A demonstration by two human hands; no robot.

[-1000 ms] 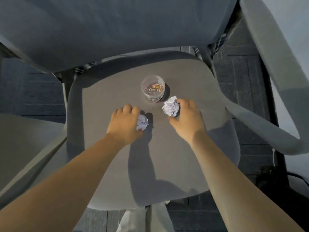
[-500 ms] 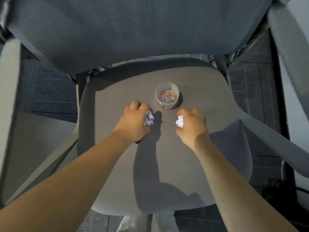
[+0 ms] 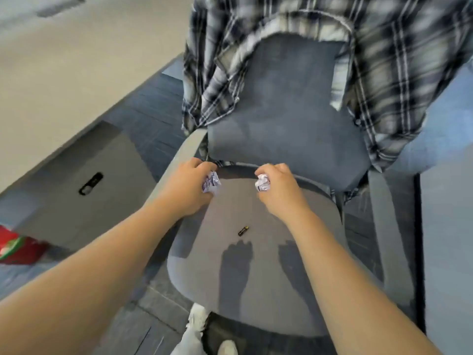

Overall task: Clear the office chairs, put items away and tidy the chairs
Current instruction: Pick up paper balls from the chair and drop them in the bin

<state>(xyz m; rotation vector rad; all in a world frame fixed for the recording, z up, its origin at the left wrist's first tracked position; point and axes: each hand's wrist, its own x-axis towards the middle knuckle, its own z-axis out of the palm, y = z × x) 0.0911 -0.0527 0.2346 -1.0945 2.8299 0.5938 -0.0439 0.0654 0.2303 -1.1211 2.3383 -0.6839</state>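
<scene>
left hand (image 3: 186,188) squeezing crumpled paper ball (image 3: 211,181) in grip. right hand (image 3: 279,189) squeezing second paper ball (image 3: 263,183) in grip. both hands hovering over back part of grey chair seat (image 3: 268,278), well apart from each other. small dark battery (image 3: 243,230) lying on seat, between forearms, near middle. plaid shirt (image 3: 384,73) hanging over chair backrest (image 3: 281,103). white shoe (image 3: 197,319) standing on floor below seat front.
</scene>
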